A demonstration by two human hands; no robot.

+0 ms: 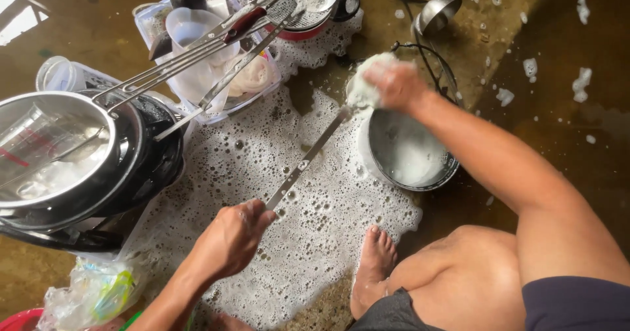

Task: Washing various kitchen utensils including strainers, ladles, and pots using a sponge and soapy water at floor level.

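— What have you got there?
— A long flat steel utensil handle [306, 157], slanting over the foamy patch of wet floor [289, 239]. My left hand [231, 238] is curled tight round its near end; my right hand [394, 85] is pressed round a soapy white sponge [363, 81] at its far end, so I can't see what that end looks like.
— And around the handle?
— Just right of it stands a round metal pot with suds inside [407, 154]. Left of it sits a stack of steel and black pans [79, 167], and beyond that a clear plastic tub of cups and ladles [203, 48]. My bare foot [373, 265] rests in the foam near the handle's lower end.
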